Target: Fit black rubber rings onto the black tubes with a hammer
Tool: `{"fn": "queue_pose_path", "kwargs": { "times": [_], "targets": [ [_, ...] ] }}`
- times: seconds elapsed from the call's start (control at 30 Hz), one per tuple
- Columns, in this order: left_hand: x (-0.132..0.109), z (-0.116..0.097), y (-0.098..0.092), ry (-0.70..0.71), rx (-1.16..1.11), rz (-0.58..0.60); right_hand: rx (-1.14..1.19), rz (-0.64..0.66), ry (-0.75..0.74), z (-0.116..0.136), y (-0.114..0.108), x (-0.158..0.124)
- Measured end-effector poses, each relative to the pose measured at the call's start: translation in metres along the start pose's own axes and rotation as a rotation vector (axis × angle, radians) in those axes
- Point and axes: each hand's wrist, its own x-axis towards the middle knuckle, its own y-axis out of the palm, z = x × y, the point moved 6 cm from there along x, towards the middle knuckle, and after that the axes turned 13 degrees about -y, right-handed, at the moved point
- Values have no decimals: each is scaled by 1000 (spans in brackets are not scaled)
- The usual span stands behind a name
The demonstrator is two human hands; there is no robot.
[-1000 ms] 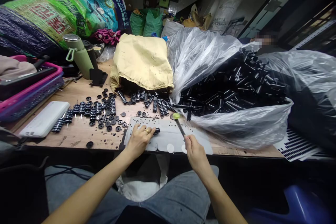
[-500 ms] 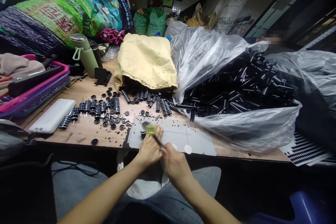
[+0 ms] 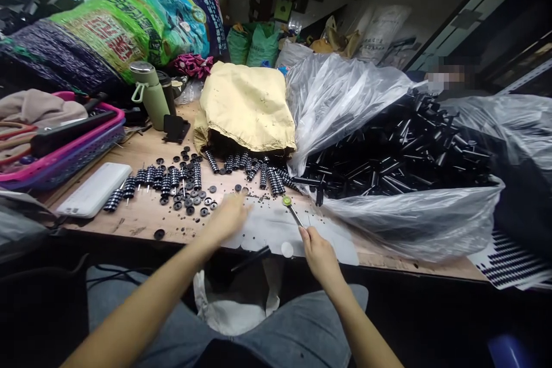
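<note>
Hammer (image 3: 293,211) in right fingers (image 3: 307,235); green-blue sack (image 3: 144,26) bears red characters (image 3: 108,38).

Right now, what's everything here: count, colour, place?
Table: one, brown, centre
Mat: one, grey, table front
Hammer-like tool: one, dark and lime, over mat
Tube: one, black, table's front edge
Ridged stacks: many, black, left and middle
Discs: many, dark, beside stacks
Sack: one, yellow, table back
Open bag: one, clear, right
Parts: many, black, inside bag
Block: one, white, left
Bottle: one, green, back left
Basket: one, pink and purple, left
Printed sacks: count unclear, multicoloured, upper left
Sheets: several, black-white, right
Jeans: pair, blue, bottom
Left hand: one, blurred, over mat
Right hand: one, around tool
</note>
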Motion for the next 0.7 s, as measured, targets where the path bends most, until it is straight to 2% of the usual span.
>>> {"fn": "queue_pose_path", "kwargs": {
  "times": [0.07,0.1,0.13,0.17,0.27,0.33,0.37,0.43,0.47,0.53,0.6,0.7],
  "targets": [
    [49,32,-37,-253,21,-222,-71,9,42,-11,6,1],
    [72,47,-51,-377,59,-278,-92,-1,52,-14,7,2],
    [93,61,-59,-489,101,-251,-102,-23,47,-15,6,5],
    [111,69,-63,-528,106,-227,-102,-62,24,-14,3,9],
    [135,76,-61,-544,120,-148,-111,-249,-88,-8,-18,31],
    [131,72,-53,-498,126,-136,-165,-350,-119,-8,-37,54],
    [126,67,-49,-468,137,-143,-206,-356,-124,-9,-44,68],
    [110,56,-44,-395,88,-161,-285,-269,-163,-11,-52,96],
    [100,51,-40,-360,-8,-144,-310,-201,-198,-10,-54,108],
    [79,40,-29,-330,-325,-32,-327,-85,-278,-4,-57,124],
    [56,28,-12,-352,-671,156,-309,-21,-365,8,-60,128],
    [24,7,10,-345,-924,361,-278,114,-556,35,-59,118]
  ]
}}
